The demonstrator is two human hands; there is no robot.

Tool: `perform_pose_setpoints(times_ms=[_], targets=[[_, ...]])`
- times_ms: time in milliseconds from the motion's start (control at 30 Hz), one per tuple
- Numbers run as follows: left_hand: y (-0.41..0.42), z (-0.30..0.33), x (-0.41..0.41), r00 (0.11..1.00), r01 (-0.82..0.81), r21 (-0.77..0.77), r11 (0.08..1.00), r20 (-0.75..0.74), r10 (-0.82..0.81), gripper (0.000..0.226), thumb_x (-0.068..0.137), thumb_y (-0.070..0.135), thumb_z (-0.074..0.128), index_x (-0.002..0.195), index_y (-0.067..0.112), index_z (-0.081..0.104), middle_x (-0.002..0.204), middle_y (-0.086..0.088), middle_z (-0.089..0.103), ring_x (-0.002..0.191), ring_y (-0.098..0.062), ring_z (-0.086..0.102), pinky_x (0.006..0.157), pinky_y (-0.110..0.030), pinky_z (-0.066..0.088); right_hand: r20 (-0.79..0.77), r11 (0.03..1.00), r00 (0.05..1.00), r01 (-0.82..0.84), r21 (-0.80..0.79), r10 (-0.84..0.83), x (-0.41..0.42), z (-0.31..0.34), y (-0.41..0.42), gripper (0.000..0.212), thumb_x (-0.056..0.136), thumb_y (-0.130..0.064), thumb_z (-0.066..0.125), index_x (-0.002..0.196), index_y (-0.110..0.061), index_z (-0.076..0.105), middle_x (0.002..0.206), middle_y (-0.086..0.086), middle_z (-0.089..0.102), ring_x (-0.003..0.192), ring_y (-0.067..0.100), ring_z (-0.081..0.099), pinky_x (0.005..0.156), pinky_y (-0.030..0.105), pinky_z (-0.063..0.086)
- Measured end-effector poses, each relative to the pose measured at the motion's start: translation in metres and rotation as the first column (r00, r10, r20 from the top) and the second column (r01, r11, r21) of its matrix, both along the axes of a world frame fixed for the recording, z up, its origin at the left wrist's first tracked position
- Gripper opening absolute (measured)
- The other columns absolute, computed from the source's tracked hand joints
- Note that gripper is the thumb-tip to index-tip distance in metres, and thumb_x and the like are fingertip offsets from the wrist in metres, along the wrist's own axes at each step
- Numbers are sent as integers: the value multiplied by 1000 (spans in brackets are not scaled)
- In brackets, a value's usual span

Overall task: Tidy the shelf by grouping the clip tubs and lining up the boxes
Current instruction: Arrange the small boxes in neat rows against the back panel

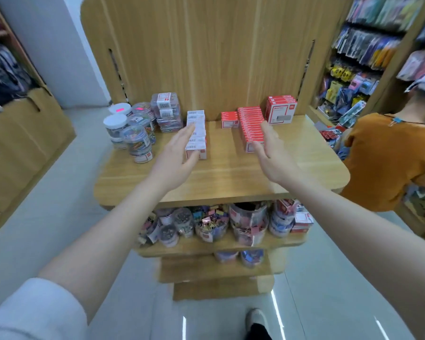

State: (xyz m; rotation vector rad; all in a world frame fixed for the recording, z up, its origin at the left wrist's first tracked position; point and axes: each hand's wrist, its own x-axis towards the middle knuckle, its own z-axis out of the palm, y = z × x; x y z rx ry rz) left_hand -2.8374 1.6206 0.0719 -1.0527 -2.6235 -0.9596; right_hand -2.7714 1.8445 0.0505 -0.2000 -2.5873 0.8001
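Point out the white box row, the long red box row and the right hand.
white box row (pixel 196 133): head view, top of the row's middle boxes.
long red box row (pixel 250 123): head view, top of a middle box.
right hand (pixel 271 155): head view, back of the hand.

On the shelf (pixel 221 173) — clip tubs (pixel 133 128) left, boxes (pixel 252 126) right and behind.

No lettering can be read here. The white paper labels on the clear plastic clip tubs (pixel 136 133), the printed faces of the small white cardboard boxes (pixel 196 133) and the red cardboard boxes (pixel 251 126) on the wooden shelf (pixel 221 173) all carry print, but it is too blurred to make out.
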Motion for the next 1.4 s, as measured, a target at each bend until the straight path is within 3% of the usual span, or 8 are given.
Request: perform_pose_setpoints(times_ms=[67, 233, 467, 633, 800, 867, 1033, 1400], targets=[[-15, -2, 7, 1000, -16, -26, 1000, 16, 17, 56, 96, 25, 44, 146, 15, 21, 153, 0, 23, 141, -13, 19, 115, -29, 13, 22, 1000, 1000, 13, 26, -14, 10, 0, -17, 59, 97, -36, 29, 146, -7, 16, 154, 10, 18, 143, 22, 14, 118, 40, 14], [-12, 5, 23, 989, 25, 40, 999, 141, -30, 50, 98, 19, 37, 146, 15, 22, 153, 0, 23, 141, -13, 18, 108, -20, 11, 87, 997, 994, 66, 49, -70, 28, 9, -38, 56, 100, -30, 29, 147, -7, 10, 156, 9, 12, 144, 20, 7, 118, 37, 8], [77, 6, 9, 879, 62, 235, 970, 448, -165, 51, 100, 21, 31, 148, 17, 13, 156, 3, 11, 142, -11, 10, 114, -28, 10, 79, 966, 990, 130, -225, -115, -3, 17, 5, 46, 98, -28, 29, 141, -11, 31, 146, 7, 36, 136, 21, 28, 113, 43, 24], [128, -5, -57, 979, 53, -167, 984, 201, -19, 65, 86, -10, 29, 147, 7, 13, 156, -7, 7, 143, -17, 10, 114, -25, 11, 134, 947, 990, 90, -308, -51, -42, 11, 44, 47, 95, -34, 30, 136, -12, 36, 135, -1, 45, 125, 15, 40, 111, 33, 28], [157, -1, -110, 995, -76, -454, 888, -92, 38, 50, 95, 5, 31, 144, 11, 24, 155, -6, 16, 140, -24, 22, 109, -38, 29, 130, 976, 990, -23, -215, 52, -64, 16, 71, 41, 100, -18, 31, 140, -9, 31, 140, 7, 40, 127, 11, 34, 97, 11, 19], [168, -3, -123, 991, -98, -499, 861, -124, 40, 49, 97, 14, 38, 144, 11, 25, 155, -6, 18, 140, -24, 24, 107, -38, 30, 138, 977, 987, -49, -210, 80, -73, 17, 78, 43, 101, -21, 29, 142, -8, 27, 145, 7, 35, 133, 13, 30, 99, 10, 15], [182, -19, -143, 990, -112, -570, 814, -136, 41, 56, 93, 18, 48, 144, 13, 24, 153, -6, 23, 138, -24, 26, 104, -40, 35, 169, 975, 978, -85, -204, 120, -94, 13, 91, 49, 96, -35, 28, 141, -13, 29, 147, 5, 36, 136, 18, 32, 113, 43, 26], [185, -27, -145, 970, -195, -520, 832, -227, 86, 45, 98, 17, 37, 142, 13, 30, 149, -6, 32, 136, -24, 30, 100, -36, 37, 218, 979, 968, -81, -186, 121, -104, 3, 102, 63, 89, -52, 22, 141, -16, 26, 146, 6, 36, 134, 20, 35, 110, 46, 31]])
